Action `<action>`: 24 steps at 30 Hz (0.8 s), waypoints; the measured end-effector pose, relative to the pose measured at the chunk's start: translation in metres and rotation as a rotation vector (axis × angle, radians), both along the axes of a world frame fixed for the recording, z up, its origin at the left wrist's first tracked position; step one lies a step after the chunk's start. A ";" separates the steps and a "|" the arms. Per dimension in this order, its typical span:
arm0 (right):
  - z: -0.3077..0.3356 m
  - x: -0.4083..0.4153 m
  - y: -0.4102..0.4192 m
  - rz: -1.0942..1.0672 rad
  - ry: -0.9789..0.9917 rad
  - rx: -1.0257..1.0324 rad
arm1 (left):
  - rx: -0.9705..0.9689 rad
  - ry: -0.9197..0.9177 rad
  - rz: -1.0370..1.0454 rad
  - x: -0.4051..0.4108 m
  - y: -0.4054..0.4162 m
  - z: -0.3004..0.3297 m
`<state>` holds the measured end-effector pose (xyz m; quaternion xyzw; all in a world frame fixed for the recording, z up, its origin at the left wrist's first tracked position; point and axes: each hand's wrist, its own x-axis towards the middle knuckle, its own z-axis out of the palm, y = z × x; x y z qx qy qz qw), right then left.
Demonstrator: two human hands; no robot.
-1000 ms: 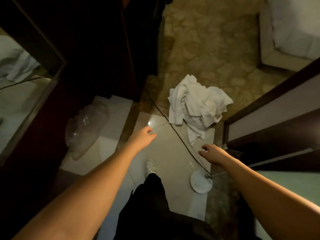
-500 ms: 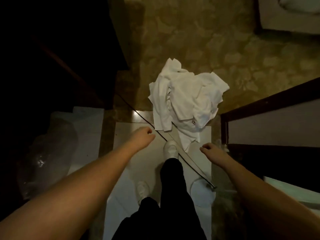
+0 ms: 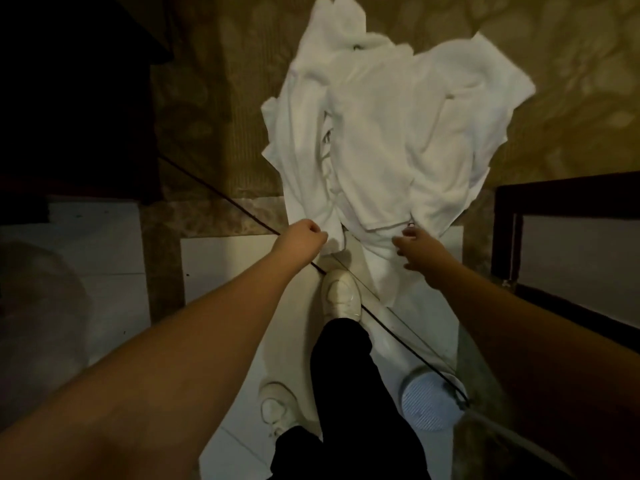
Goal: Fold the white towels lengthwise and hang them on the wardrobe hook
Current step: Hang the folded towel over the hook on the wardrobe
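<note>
Our left hand (image 3: 304, 239), fingers curled, meets the near edge of the crumpled white cloth towels (image 3: 388, 133) on the floor. Our right hand (image 3: 414, 247) touches the same edge; whether either hand grips, we cannot tell.

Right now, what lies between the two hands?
Head view: the near edge of the white towel pile hangs between the left hand and right hand, with pale floor tile under it.
</note>
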<state>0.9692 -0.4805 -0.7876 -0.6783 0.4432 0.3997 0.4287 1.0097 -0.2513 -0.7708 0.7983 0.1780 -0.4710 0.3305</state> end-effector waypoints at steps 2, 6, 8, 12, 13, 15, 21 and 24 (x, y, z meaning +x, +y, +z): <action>-0.023 0.011 -0.001 -0.152 -0.025 0.038 | -0.015 0.009 -0.007 0.009 -0.015 -0.024; -0.053 0.022 0.003 -0.508 -0.060 0.185 | -0.097 0.094 0.119 0.022 -0.044 -0.059; -0.061 0.024 0.006 -0.667 -0.092 0.221 | -0.186 0.217 0.336 0.026 -0.057 -0.068; -0.067 0.019 0.006 -0.753 -0.149 0.112 | -0.304 0.260 0.559 0.030 -0.078 -0.078; -0.065 0.019 0.005 -0.740 -0.153 0.095 | -0.321 0.234 0.596 0.030 -0.082 -0.077; -0.056 0.019 0.001 -0.700 -0.155 0.110 | -0.336 0.194 0.654 0.029 -0.087 -0.072; 0.013 0.007 -0.016 -0.199 -0.280 0.076 | -0.353 0.101 0.684 0.022 -0.077 -0.023; 0.054 0.002 -0.012 0.176 -0.440 -0.067 | -0.366 0.092 0.703 0.020 -0.064 0.016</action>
